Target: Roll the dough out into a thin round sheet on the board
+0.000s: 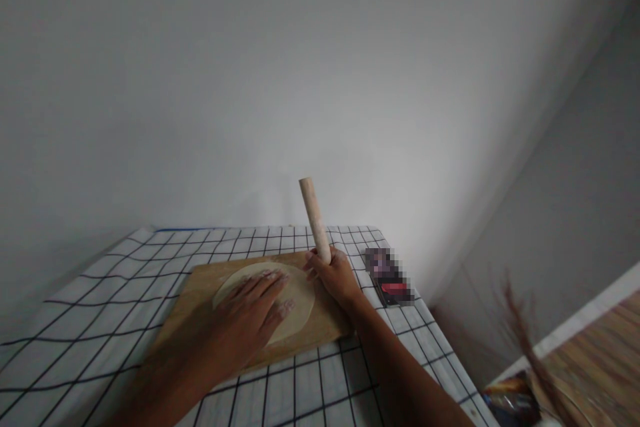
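Note:
A thin round sheet of dough (299,303) lies on a wooden board (320,339). My left hand (253,310) rests flat over the dough, fingers stretched out and whitened with flour; it covers the dough's near left part. At the board's right edge my right hand (336,273) is wrapped round the lower end of a wooden rolling pin (314,217). The pin stands nearly upright, its top leaning a little to the left. Its bottom end is hidden in my grip.
Under the board is a white tablecloth (280,393) with dark grid lines. A dark, pixelated flat object (389,278) lies on the cloth to the right. A wall (250,80) rises behind the table. Beyond the right edge, a shiny package (513,397) sits low by the wooden floor (595,367).

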`<control>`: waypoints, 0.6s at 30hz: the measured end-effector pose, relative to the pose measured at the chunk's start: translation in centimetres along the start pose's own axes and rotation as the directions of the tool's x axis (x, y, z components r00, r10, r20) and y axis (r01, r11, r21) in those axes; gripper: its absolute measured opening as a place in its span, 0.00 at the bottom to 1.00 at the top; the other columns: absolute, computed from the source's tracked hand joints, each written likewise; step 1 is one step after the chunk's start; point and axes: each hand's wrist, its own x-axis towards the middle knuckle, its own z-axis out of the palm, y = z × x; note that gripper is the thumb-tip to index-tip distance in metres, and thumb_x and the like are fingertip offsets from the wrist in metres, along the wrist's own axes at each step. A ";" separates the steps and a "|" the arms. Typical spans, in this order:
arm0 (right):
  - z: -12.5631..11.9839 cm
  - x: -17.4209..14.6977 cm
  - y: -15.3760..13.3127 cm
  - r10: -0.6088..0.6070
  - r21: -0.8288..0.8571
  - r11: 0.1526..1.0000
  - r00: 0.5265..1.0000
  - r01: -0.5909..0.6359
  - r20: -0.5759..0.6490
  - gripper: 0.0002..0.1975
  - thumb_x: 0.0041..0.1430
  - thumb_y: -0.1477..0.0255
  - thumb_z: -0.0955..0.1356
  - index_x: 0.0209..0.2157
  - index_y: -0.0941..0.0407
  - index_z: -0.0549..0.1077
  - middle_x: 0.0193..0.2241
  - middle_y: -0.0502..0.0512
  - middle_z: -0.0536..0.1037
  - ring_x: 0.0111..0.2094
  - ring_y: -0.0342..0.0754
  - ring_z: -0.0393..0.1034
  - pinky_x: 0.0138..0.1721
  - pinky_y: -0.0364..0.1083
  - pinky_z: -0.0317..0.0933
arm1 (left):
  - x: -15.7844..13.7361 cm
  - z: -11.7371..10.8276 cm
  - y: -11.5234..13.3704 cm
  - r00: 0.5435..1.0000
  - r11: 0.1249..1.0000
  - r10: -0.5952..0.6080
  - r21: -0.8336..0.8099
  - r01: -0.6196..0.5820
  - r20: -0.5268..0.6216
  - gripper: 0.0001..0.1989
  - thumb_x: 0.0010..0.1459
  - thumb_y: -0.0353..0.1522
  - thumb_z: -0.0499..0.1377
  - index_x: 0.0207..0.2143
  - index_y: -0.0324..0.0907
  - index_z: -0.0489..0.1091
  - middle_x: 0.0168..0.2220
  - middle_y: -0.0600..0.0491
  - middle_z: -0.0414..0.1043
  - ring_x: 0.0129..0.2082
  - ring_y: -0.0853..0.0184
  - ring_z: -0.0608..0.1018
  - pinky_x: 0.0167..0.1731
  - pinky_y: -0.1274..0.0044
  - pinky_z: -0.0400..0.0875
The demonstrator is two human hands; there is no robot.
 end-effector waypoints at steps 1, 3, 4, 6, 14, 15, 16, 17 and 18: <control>0.0 0.0 0.0 -0.002 0.004 1.000 1.000 0.002 0.001 0.20 0.58 0.54 0.72 0.36 0.58 0.74 0.28 0.54 0.80 0.24 0.45 0.73 0.27 0.43 0.66 | 0.0 -0.1 0.1 1.000 1.000 -0.003 0.003 0.003 0.009 0.21 0.69 0.39 0.48 0.58 0.45 0.71 0.60 0.47 0.73 0.61 0.55 0.73 0.63 0.60 0.64; 0.0 0.0 0.1 -0.005 0.008 1.000 1.000 0.005 0.003 0.20 0.58 0.54 0.72 0.37 0.58 0.74 0.28 0.54 0.80 0.24 0.45 0.73 0.26 0.43 0.66 | 0.1 -0.3 0.3 1.000 1.000 -0.006 0.011 0.006 0.019 0.21 0.68 0.38 0.48 0.58 0.45 0.71 0.60 0.47 0.73 0.62 0.55 0.72 0.64 0.61 0.63; -0.1 0.0 0.1 -0.003 0.008 1.000 1.000 0.003 0.003 0.20 0.58 0.54 0.72 0.37 0.58 0.74 0.28 0.54 0.80 0.24 0.45 0.73 0.26 0.43 0.66 | 0.1 -0.4 0.3 1.000 1.000 -0.007 0.014 0.006 0.024 0.21 0.68 0.38 0.48 0.58 0.45 0.71 0.60 0.47 0.73 0.62 0.54 0.72 0.64 0.61 0.63; -0.1 0.0 0.1 0.003 0.004 1.000 1.000 -0.003 0.002 0.20 0.58 0.54 0.72 0.37 0.57 0.74 0.28 0.54 0.80 0.24 0.45 0.73 0.26 0.43 0.66 | 0.2 -0.5 0.5 0.999 1.000 -0.009 0.019 0.009 0.031 0.21 0.68 0.38 0.49 0.58 0.45 0.71 0.60 0.48 0.74 0.63 0.54 0.71 0.64 0.61 0.62; -0.1 0.2 0.6 -0.034 0.036 0.999 0.999 0.033 0.020 0.18 0.59 0.56 0.71 0.37 0.58 0.74 0.27 0.53 0.79 0.23 0.44 0.72 0.26 0.42 0.65 | 0.3 -0.8 0.6 0.999 0.999 -0.015 0.029 0.013 0.047 0.22 0.68 0.37 0.47 0.60 0.45 0.69 0.61 0.49 0.72 0.64 0.56 0.70 0.65 0.62 0.60; -0.1 0.2 0.6 -0.037 0.039 0.999 0.999 0.036 0.022 0.18 0.59 0.56 0.71 0.37 0.58 0.74 0.27 0.53 0.79 0.23 0.44 0.72 0.26 0.42 0.65 | 0.3 -0.8 0.6 0.999 0.999 -0.018 0.030 0.017 0.046 0.22 0.68 0.36 0.47 0.60 0.44 0.69 0.61 0.49 0.72 0.64 0.56 0.70 0.65 0.62 0.60; -0.1 0.2 0.7 -0.039 0.038 0.999 0.999 0.038 0.022 0.17 0.59 0.56 0.71 0.36 0.58 0.74 0.27 0.53 0.79 0.23 0.44 0.72 0.26 0.42 0.65 | 0.3 -0.8 0.6 0.999 0.999 -0.021 0.032 0.019 0.046 0.22 0.69 0.36 0.46 0.60 0.44 0.69 0.61 0.48 0.72 0.63 0.56 0.70 0.65 0.62 0.60; -0.1 0.2 0.7 -0.041 0.035 0.999 0.999 0.040 0.022 0.17 0.59 0.56 0.71 0.36 0.58 0.74 0.27 0.53 0.79 0.23 0.44 0.72 0.27 0.42 0.65 | 0.3 -0.8 0.6 0.999 0.999 -0.021 0.032 0.020 0.046 0.22 0.69 0.36 0.46 0.60 0.44 0.69 0.62 0.48 0.72 0.63 0.56 0.70 0.65 0.62 0.60; -0.1 0.2 0.7 -0.042 0.032 0.999 0.999 0.041 0.022 0.17 0.59 0.57 0.71 0.36 0.58 0.74 0.27 0.53 0.79 0.23 0.44 0.72 0.27 0.42 0.65 | 0.2 -0.8 0.6 0.999 0.999 -0.020 0.032 0.019 0.046 0.22 0.69 0.35 0.46 0.60 0.43 0.69 0.62 0.48 0.72 0.63 0.56 0.70 0.65 0.63 0.61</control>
